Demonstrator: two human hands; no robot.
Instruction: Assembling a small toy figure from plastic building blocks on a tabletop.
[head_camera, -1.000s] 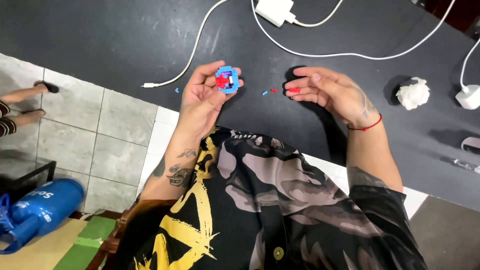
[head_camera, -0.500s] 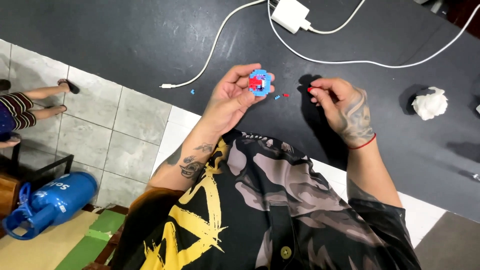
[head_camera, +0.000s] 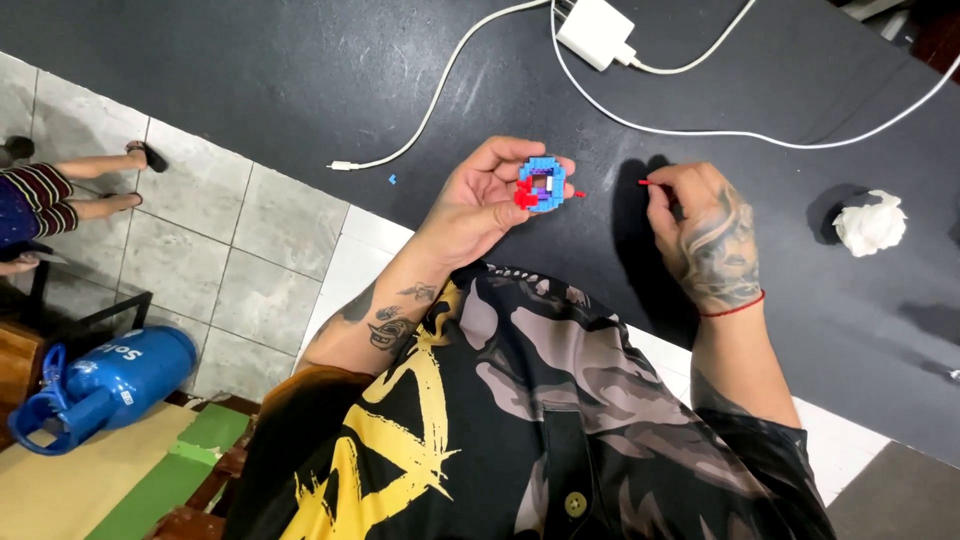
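Note:
My left hand (head_camera: 480, 200) holds a small blue brick model (head_camera: 541, 184) with red and purple parts, raised just above the dark table (head_camera: 300, 70). My right hand (head_camera: 705, 235) pinches a tiny red brick piece (head_camera: 645, 182) between its fingertips, a short way right of the model. Another tiny red piece (head_camera: 579, 193) shows beside the model; whether it lies on the table I cannot tell. A small blue piece (head_camera: 393, 179) lies on the table left of my left hand.
A white charger block (head_camera: 596, 32) with white cables (head_camera: 440, 90) lies at the table's far side. A crumpled white tissue (head_camera: 868, 222) sits at the right. Off the table's left edge are floor tiles, a blue gas cylinder (head_camera: 100, 385) and another person's legs (head_camera: 80, 180).
My right hand has closed from an open palm into a pinch on a red piece and lifted. My left hand still holds the model. The view has shifted left.

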